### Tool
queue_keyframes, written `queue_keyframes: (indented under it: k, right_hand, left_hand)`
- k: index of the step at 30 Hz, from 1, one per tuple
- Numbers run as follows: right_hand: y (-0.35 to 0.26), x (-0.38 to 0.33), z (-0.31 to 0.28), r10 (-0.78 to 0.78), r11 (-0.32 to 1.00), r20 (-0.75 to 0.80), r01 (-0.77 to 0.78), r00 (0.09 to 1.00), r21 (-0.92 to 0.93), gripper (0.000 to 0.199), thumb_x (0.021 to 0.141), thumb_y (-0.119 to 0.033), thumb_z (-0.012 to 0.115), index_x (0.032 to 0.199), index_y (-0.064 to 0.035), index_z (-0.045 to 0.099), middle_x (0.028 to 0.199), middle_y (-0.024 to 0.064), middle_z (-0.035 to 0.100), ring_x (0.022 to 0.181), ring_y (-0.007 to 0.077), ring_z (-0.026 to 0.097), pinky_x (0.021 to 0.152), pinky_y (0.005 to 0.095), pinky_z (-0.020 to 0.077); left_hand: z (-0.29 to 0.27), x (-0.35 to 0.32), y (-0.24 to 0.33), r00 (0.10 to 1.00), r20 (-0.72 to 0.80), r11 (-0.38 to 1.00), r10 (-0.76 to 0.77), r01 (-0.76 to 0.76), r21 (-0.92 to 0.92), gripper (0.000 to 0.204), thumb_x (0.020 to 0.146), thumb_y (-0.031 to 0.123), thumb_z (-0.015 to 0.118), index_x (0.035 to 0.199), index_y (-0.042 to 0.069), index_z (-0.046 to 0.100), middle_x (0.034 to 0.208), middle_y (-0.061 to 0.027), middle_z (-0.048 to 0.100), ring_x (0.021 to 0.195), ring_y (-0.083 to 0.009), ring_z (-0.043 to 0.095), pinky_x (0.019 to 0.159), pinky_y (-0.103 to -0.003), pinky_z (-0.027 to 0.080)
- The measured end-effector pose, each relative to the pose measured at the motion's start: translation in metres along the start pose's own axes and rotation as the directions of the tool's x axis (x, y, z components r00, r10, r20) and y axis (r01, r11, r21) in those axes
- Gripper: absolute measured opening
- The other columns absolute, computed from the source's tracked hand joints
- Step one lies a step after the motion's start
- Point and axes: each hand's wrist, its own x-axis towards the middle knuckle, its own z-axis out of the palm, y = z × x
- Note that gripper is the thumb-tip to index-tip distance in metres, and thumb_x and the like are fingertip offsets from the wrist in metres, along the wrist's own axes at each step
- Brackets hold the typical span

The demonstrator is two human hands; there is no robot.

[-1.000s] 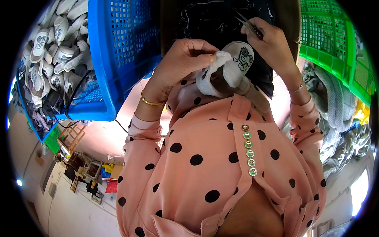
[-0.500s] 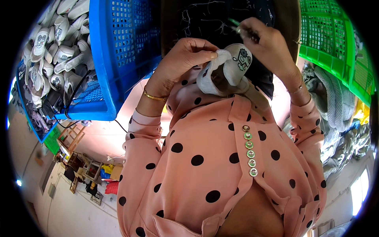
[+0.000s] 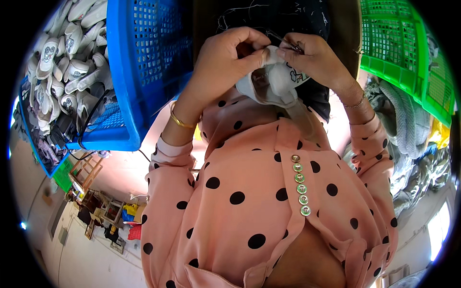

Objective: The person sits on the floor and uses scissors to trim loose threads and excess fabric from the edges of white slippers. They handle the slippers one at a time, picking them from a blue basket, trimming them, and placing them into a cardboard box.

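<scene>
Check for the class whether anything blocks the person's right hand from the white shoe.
Nothing visible does: the right hand, gripping a metal tool, is right at the white shoe, beside the left hand pinching its edge.

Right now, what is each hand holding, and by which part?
The left hand pinches the white shoe by the fabric edge at its opening. The right hand grips a slim metal tool; exactly where is hidden.
</scene>
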Motion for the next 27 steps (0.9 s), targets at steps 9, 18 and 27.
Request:
queue_keyframes:
  k: [9, 18, 27]
  right_hand:
    - [0.011, -0.007, 0.011, 0.284, 0.936, -0.047, -0.266, 0.958, 0.232, 0.022, 0.085, -0.019, 0.060, 0.080, 0.0027, 0.063, 0.066, 0.0032, 0.058, 0.061, 0.0086, 0.054, 0.059, 0.0257, 0.0458]
    - [0.021, 0.001, 0.012, 0.359, 0.900, -0.040, -0.335, 0.932, 0.279, 0.020, 0.084, -0.017, 0.058, 0.080, 0.0019, 0.064, 0.066, 0.0035, 0.058, 0.060, 0.0094, 0.054, 0.058, 0.0258, 0.0448]
    - [0.013, -0.001, 0.003, 0.347, 0.897, -0.029, -0.323, 0.937, 0.301, 0.026, 0.091, -0.023, 0.063, 0.087, 0.0019, 0.065, 0.065, 0.0020, 0.056, 0.060, 0.0062, 0.051, 0.056, 0.0233, 0.0439]
  left_hand:
    - [0.031, -0.010, -0.011, 0.855, -0.029, 0.637, 0.518, -0.363, 0.680, 0.016, 0.074, 0.020, 0.078, 0.087, 0.012, 0.072, 0.090, 0.0002, 0.065, 0.086, -0.0211, 0.059, 0.073, -0.033, 0.049]
    - [0.045, 0.000, -0.025, 0.795, 0.026, 0.469, 0.606, -0.383, 0.796, 0.014, 0.071, 0.015, 0.075, 0.083, 0.011, 0.068, 0.086, 0.0000, 0.064, 0.086, -0.0214, 0.058, 0.076, -0.034, 0.048]
    - [-0.007, -0.013, -0.026, 0.909, -0.415, 0.999, 0.052, -0.052, 0.010, 0.011, 0.091, 0.013, 0.067, 0.092, 0.003, 0.064, 0.087, -0.0052, 0.065, 0.085, -0.0135, 0.060, 0.079, -0.026, 0.048]
